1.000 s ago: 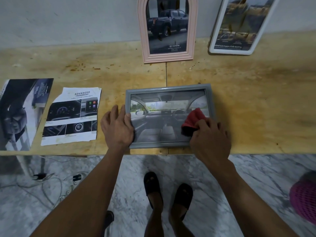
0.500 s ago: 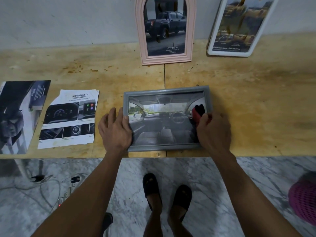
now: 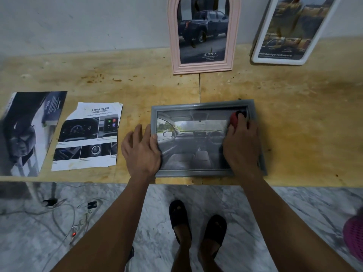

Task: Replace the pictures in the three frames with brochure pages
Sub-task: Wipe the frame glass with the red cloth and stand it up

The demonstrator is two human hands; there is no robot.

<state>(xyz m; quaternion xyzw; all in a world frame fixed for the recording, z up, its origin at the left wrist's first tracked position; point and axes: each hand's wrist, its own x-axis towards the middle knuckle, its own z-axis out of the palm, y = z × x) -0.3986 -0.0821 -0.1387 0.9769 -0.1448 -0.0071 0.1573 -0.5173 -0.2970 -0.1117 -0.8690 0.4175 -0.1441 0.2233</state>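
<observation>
A grey frame [image 3: 196,104] lies flat near the table's front edge and shows a car-interior page under its glass. My left hand [image 3: 140,149] rests on the frame's left edge, fingers straight. My right hand [image 3: 240,144] holds a red cloth [image 3: 234,117] against the glass at the upper right corner. A pink arched frame [image 3: 203,68] with a pickup-truck page and a white frame [image 3: 261,58] with a golden car page lean against the wall behind.
Two loose brochure pages lie on the wooden table [image 3: 304,107] at the left: a torn white one [image 3: 88,138] headed ADVANCED and a dark one [image 3: 29,132]. Below are a marble floor, cables [image 3: 64,214], my feet in dark sandals [image 3: 196,222] and a pink basket [image 3: 353,234].
My right hand has slid the red cloth from the middle right of the glass up to its upper right corner. My left hand stays on the frame's left edge.
</observation>
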